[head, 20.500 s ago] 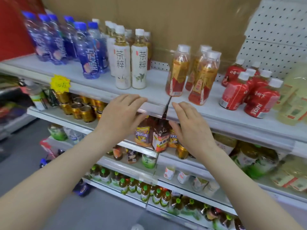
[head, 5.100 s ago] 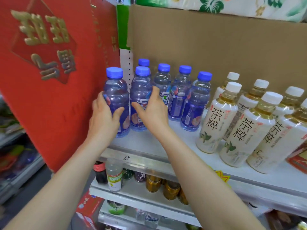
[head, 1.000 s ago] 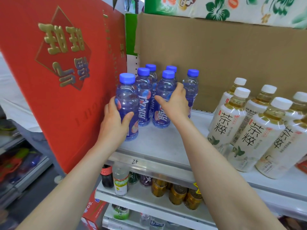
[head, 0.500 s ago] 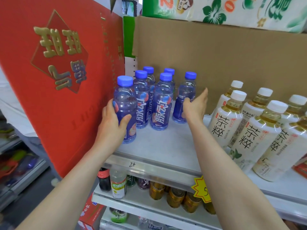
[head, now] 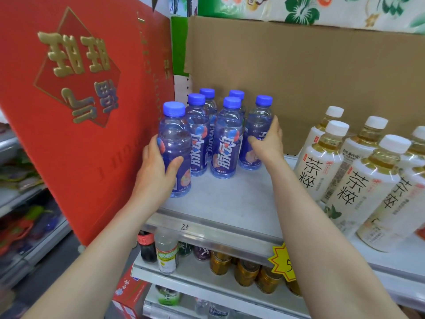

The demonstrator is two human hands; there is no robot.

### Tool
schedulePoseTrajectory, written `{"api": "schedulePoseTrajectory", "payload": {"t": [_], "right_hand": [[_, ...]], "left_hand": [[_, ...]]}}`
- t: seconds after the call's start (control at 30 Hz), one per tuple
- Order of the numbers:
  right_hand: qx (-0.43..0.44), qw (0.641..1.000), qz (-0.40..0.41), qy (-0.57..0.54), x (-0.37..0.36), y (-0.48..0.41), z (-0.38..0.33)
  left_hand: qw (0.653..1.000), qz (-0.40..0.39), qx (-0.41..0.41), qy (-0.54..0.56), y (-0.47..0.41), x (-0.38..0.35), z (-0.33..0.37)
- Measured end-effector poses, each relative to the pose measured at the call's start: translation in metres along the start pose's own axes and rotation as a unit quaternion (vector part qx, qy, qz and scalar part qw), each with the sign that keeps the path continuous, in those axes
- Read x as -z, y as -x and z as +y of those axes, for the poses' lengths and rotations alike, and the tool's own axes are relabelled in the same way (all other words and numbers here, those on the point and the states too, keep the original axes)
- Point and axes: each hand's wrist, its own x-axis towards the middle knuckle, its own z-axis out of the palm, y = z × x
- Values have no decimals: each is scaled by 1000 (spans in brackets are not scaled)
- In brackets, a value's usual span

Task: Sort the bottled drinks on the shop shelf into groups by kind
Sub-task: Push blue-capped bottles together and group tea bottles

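Blue-capped 脉动 bottles (head: 226, 143), six, stand clustered at the left end of the shelf (head: 230, 199). The left hand (head: 158, 171) still wraps the front-left bottle (head: 176, 139), thumb across its label, and the right hand (head: 269, 143), open beside the rightmost bottle (head: 256, 125) half a second ago, now curls round it. White-capped 茶粹 tea bottles (head: 317, 166) stand apart to the right, a red gift box (head: 80, 111) with gold characters leans at the left, and the shelf edge is marked "25".

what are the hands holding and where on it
The left hand grips the front-left blue bottle round its labelled middle; the right hand grips the rightmost blue bottle round its middle too.
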Motion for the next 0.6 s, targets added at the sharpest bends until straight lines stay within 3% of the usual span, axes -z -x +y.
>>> {"api": "schedulePoseTrajectory", "payload": {"t": [0.1,0.3,0.6], "right_hand": [[2,1000,12,-24,-5,-2,2],[-10,994,99,39,-10,-2,9],[9,991,126,42,-22,-7,9]], "left_hand": [[1000,1,-1,-2,0,0,0],[1000,1,0,1,1,1,2],[1000,-1,-3,-3,1,1,0]]}}
